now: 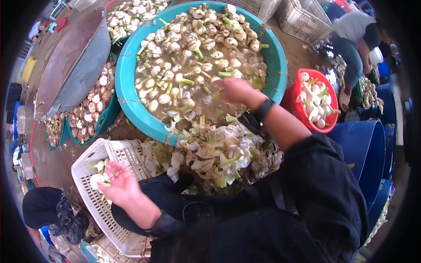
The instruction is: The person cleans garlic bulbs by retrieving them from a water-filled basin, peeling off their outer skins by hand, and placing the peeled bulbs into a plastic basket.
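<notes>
Down in the teal tub (125, 83), white bulbs (152, 105) sit in murky water (206, 104), right hand (234, 90) at them — can't tell if it's gripping any. Left hand (122, 183) is loosely open over bulbs in the white crate (125, 151) — near side of the tub.

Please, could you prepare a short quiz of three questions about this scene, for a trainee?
1. True or false: the right hand is over the teal tub.
2. Choose: what colour is the bucket just right of the tub? (a) yellow (b) red (c) black
3. Fill the gap: the left hand is above a white plastic ____ with pale bulbs inside.

Key: 1. true; 2. b; 3. crate.
</notes>
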Action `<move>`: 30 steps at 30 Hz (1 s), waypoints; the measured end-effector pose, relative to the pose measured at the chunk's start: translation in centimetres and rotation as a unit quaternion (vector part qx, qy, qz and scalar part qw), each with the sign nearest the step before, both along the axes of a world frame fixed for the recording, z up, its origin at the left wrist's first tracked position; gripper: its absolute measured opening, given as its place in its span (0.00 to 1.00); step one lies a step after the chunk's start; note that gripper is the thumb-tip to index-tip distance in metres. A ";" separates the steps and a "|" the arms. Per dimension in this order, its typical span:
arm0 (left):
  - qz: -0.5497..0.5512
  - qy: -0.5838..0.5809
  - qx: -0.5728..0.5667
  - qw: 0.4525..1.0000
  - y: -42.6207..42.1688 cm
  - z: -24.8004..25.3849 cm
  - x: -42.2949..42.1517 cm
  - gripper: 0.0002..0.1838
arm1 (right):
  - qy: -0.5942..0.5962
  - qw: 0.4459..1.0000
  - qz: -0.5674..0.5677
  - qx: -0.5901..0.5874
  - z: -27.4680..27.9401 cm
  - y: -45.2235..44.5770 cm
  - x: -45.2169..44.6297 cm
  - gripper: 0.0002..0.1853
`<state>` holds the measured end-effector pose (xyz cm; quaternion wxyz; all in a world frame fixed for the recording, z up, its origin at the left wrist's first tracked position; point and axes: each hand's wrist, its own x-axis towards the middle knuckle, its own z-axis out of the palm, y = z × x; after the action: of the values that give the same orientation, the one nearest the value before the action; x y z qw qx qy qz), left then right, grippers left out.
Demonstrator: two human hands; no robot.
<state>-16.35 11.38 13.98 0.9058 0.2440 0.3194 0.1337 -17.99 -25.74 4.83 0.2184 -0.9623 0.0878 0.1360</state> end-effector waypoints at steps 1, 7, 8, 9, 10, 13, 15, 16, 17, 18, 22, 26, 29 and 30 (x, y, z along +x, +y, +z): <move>-0.045 -0.009 0.008 0.999 -0.9 -1.4 0.0 0.18 | -0.010 0.999 -0.001 -0.045 -3.6 -1.8 2.1 0.23; -0.320 0.041 0.222 0.920 -9.1 -5.2 -0.2 0.12 | 0.256 0.954 0.153 0.014 -19.4 -6.0 5.2 0.32; -0.353 0.055 0.236 0.904 -9.7 -5.9 -0.6 0.14 | 0.264 0.951 0.158 0.015 -17.7 -5.0 4.7 0.32; -0.385 0.066 0.249 0.886 -10.3 -6.6 -0.8 0.16 | 0.224 0.956 0.031 0.188 -13.0 -3.2 4.0 0.31; -0.418 0.086 0.233 0.874 -11.1 -7.1 -1.4 0.20 | 0.174 0.915 -0.099 0.351 -7.9 -1.2 3.2 0.30; -0.545 0.088 0.099 0.828 -13.4 -7.7 -3.4 0.26 | -0.009 0.791 -0.051 0.610 -1.1 4.0 -0.9 0.31; -0.563 -0.031 -0.031 0.825 -14.0 -6.6 -4.2 0.23 | -0.022 0.784 -0.031 0.619 1.8 7.3 -3.5 0.30; -0.548 -0.063 0.015 0.834 -13.7 -6.9 -4.3 0.22 | -0.064 0.789 -0.054 0.609 1.9 8.6 -4.6 0.27; -0.532 -0.094 0.060 0.839 -13.4 -6.9 -4.2 0.21 | -0.106 0.791 -0.079 0.597 2.2 9.3 -5.3 0.25; -0.500 -0.074 0.133 0.853 -13.3 -6.3 -4.3 0.21 | -0.206 0.903 -0.036 0.375 2.8 9.3 -5.8 0.21; -0.485 -0.133 0.292 0.814 -13.1 -5.9 -5.4 0.25 | -0.330 0.921 -0.093 0.188 5.1 10.6 -8.0 0.10; -0.479 -0.153 0.299 0.811 -13.4 -5.8 -6.3 0.26 | -0.316 0.929 -0.112 0.157 6.1 10.7 -9.0 0.09; -0.480 -0.151 0.287 0.815 -13.3 -5.3 -6.7 0.25 | -0.281 0.938 -0.111 0.166 6.5 10.9 -9.3 0.09; -0.481 -0.151 0.287 0.814 -13.2 -5.2 -6.8 0.25 | -0.279 0.939 -0.119 0.160 6.4 11.0 -9.4 0.09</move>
<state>-23.14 -1.79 8.74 0.7802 0.5923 -0.0326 -0.1986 -27.41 -14.78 11.23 0.4002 -0.8964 0.1143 -0.1525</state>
